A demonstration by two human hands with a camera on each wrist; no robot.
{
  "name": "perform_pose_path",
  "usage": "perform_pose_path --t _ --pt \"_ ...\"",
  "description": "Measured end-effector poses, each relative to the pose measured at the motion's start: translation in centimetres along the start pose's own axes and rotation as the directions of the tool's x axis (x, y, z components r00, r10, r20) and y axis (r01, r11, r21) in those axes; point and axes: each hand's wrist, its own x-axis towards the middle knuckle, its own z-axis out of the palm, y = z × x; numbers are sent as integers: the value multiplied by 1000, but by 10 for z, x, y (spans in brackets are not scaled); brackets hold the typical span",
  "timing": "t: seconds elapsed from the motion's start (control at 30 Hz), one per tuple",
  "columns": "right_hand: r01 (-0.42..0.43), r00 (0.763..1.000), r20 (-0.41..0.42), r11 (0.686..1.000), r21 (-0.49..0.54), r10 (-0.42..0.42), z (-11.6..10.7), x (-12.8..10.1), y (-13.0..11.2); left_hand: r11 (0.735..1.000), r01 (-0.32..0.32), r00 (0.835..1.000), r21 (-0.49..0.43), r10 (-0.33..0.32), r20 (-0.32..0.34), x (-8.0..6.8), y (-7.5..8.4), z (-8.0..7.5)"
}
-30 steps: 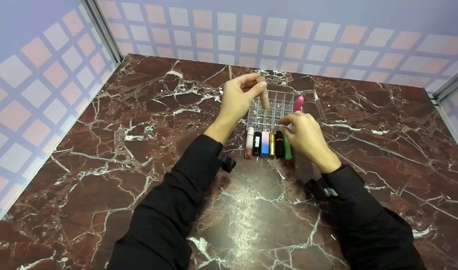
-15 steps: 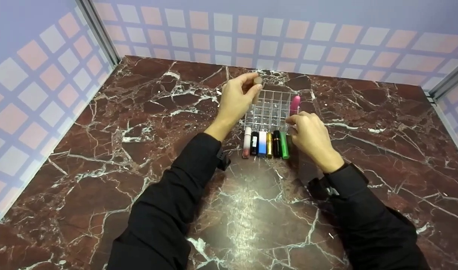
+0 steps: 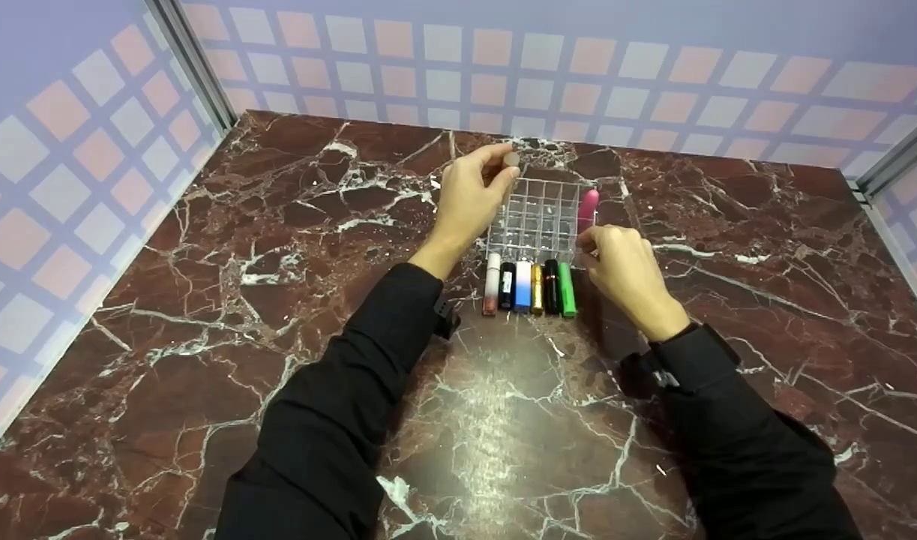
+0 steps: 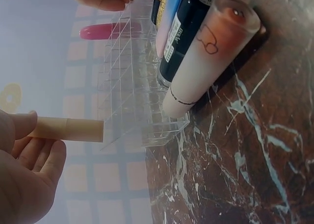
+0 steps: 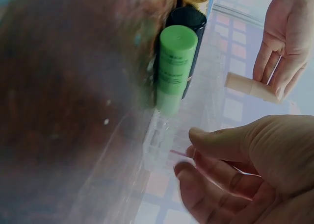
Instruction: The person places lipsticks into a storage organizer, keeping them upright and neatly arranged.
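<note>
My left hand (image 3: 469,191) pinches a beige lipstick tube (image 4: 68,129) between thumb and fingers, above the left back of a clear compartment organizer (image 3: 542,217). In the left wrist view the tube lies level in the air, apart from the organizer. With thumb and curled fingers, my right hand (image 3: 624,262) holds the organizer's front right corner; the clear plastic makes the exact contact hard to see. A pink lipstick (image 3: 589,206) stands in the organizer's right column, just behind the right fingertips.
Along the organizer's front lie a white-and-red tube (image 3: 492,283), a black tube (image 3: 507,285), a pink-and-blue one (image 3: 522,287), a gold one (image 3: 537,289), another black one (image 3: 552,287) and a green tube (image 3: 567,289). Panels with pastel squares (image 3: 495,91) enclose the marbled table (image 3: 338,247).
My right hand has shifted right from the organizer's front to its right corner. The beige tube has tipped in my left fingers, from hanging down to pointing end-on toward the head view.
</note>
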Motion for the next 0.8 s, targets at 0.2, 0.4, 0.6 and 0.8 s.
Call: perform_pose_path --t 0.2,0.4,0.6,0.8 --pt "8 1000 -9 1000 -12 -8 0 0 2 1000 -14 1000 -6 14 -9 1 -4 1" --pt "38 999 -36 998 -45 -40 3 -1 2 1000 19 1000 -21 -19 -1 0 -8 1" --pt "25 1000 -8 999 -44 -26 1 -2 3 999 43 999 -22 -43 2 -1 -10 1" --pt "28 1000 4 999 -44 -28 0 0 3 998 51 999 -32 -51 -8 -2 -13 1"
